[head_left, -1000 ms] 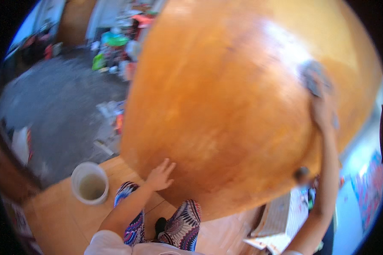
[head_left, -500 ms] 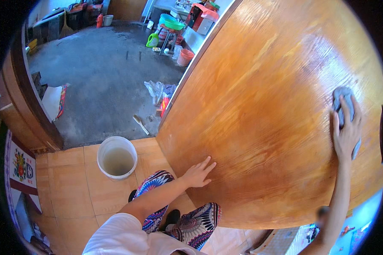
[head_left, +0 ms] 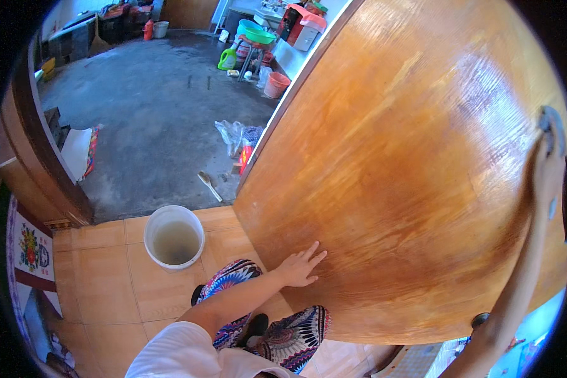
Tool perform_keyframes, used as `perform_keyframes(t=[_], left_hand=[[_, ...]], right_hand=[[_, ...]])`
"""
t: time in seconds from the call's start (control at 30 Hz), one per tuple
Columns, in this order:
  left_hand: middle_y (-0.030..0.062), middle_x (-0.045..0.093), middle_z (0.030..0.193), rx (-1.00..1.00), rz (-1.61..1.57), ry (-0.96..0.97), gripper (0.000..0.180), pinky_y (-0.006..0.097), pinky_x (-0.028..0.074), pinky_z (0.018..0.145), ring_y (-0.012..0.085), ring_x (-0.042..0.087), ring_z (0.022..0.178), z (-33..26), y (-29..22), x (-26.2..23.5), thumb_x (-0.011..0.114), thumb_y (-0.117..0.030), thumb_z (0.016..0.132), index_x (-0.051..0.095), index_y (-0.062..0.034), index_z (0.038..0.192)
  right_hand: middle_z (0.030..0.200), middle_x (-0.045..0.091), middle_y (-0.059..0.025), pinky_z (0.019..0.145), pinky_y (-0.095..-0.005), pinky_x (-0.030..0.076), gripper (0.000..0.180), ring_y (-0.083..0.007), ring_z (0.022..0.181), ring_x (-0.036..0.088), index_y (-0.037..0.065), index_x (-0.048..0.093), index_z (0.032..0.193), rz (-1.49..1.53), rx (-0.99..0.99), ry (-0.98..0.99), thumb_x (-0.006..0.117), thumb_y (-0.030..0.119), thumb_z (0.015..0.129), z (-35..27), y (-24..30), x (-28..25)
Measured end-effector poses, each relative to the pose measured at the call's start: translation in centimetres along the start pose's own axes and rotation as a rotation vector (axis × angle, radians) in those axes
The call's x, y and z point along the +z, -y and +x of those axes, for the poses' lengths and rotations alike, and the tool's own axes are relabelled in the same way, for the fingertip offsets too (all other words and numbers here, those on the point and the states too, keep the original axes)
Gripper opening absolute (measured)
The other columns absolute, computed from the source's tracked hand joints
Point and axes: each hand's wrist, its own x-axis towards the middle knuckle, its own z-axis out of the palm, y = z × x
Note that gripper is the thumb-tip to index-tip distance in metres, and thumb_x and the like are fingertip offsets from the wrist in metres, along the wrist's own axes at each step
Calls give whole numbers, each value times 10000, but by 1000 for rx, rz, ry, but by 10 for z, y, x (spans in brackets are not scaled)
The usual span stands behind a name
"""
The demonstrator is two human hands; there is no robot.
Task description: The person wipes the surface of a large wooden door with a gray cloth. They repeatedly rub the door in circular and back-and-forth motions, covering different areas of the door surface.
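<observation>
A large brown wooden door (head_left: 384, 189) with a wet-looking sheen stands open on my right. My right hand (head_left: 547, 173) is stretched up near its far right edge, pressing a damp grey cloth (head_left: 552, 126) to the surface; the hand is slightly blurred. Lower down, my left hand (head_left: 301, 268) lies on the wood with its fingers spread, holding nothing. To the left of that arm, a white bucket (head_left: 170, 214) of murky water stands on the tiles.
A round door knob (head_left: 479, 319) sits beside my right forearm. Past the doorway, a brush (head_left: 209, 186) and plastic bags (head_left: 231, 135) lie on dark concrete. Farther back, basins (head_left: 258, 36) rest on a stool near a red bucket (head_left: 276, 84). A wooden door frame (head_left: 47, 151) borders the left.
My right hand has slid the grey cloth right and slightly up across the door, toward its edge. My left hand stays on the wood, almost unmoved.
</observation>
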Motion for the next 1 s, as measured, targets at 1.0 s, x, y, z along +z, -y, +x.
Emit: perform_keyframes(t=[1.0], left_hand=[[272,100,1692,6,-32,109,898,527,435,1104,489,440,1392,0,-4,-7,655,-446,927,206,-157,1648]], right_hand=[[1429,583,-101,999,-479,521,493,-326,1305,552,269,718,1259,339,-378,407,673,76,808,-61,123,-47]])
